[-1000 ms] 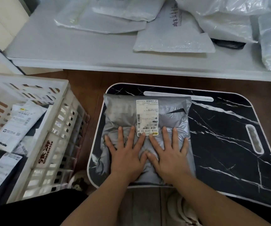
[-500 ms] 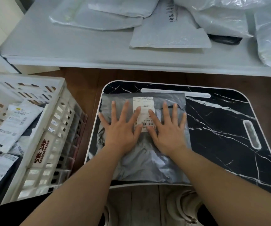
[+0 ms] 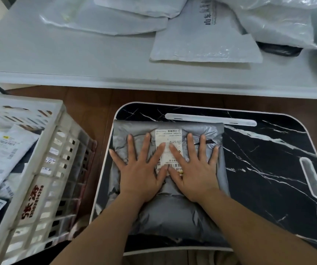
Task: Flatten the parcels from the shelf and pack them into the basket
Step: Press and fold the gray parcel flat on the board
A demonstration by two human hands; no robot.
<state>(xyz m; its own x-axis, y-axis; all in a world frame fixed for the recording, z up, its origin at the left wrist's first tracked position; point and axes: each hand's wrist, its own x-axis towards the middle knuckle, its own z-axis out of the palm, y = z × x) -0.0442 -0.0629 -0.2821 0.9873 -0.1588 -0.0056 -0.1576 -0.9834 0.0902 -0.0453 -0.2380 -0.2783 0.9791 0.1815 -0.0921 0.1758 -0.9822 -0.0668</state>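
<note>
A grey plastic parcel (image 3: pixel 171 215) with a white shipping label (image 3: pixel 168 139) lies on a black marble-patterned lap tray (image 3: pixel 268 169). My left hand (image 3: pixel 140 169) and my right hand (image 3: pixel 196 169) press flat on the parcel's upper half, side by side, fingers spread and straight. Both index fingers lie on the label. At the left stands a white slatted basket (image 3: pixel 45 169) holding several labelled parcels (image 3: pixel 3 157). Behind the tray runs a white shelf (image 3: pixel 77 60) with more parcels on it.
On the shelf lie several white and translucent mailers (image 3: pixel 207 37), and a dark flat object (image 3: pixel 280 48) sits under one at the right. Brown wooden floor (image 3: pixel 89 104) shows between shelf, basket and tray. The tray's right half is bare, with a slot handle (image 3: pixel 312 180).
Both hands have slid from the parcel's near half up toward its far end, pressing it flat. The near half now lies smoother and uncovered.
</note>
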